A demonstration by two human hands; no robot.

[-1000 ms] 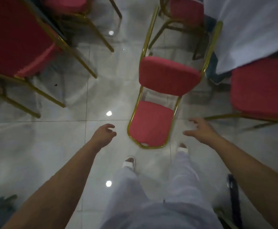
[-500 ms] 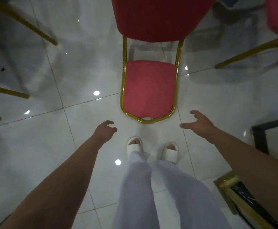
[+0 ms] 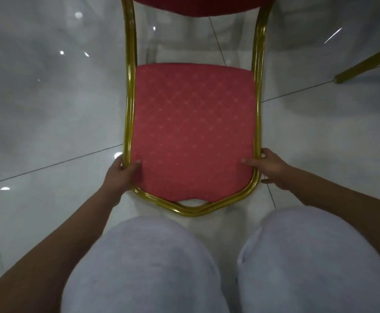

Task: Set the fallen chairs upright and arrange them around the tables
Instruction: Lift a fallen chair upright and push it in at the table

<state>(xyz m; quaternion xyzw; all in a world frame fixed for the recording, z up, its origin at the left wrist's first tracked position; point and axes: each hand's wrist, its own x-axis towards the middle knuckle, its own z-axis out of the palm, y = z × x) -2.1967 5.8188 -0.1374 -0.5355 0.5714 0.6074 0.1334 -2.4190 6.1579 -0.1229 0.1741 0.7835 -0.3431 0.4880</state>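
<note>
Chair (image 3: 192, 132) lying on its back on pale glossy floor tiles (image 3: 49, 114), red padded backrest facing up inside a gold metal frame (image 3: 129, 98). Left hand (image 3: 122, 173) closed around the frame's left rail, thumb pressed on the red padding. Right hand (image 3: 269, 169) wrapped on the right rail at the same level, thumb also on the padding. Just below both grips, the curved top bar of the frame. Far above them, the darker red seat (image 3: 198, 5), cut off. Grey-trousered knees (image 3: 153, 263) beneath. Gold leg of another chair (image 3: 365, 64) off to the upper right.
</note>
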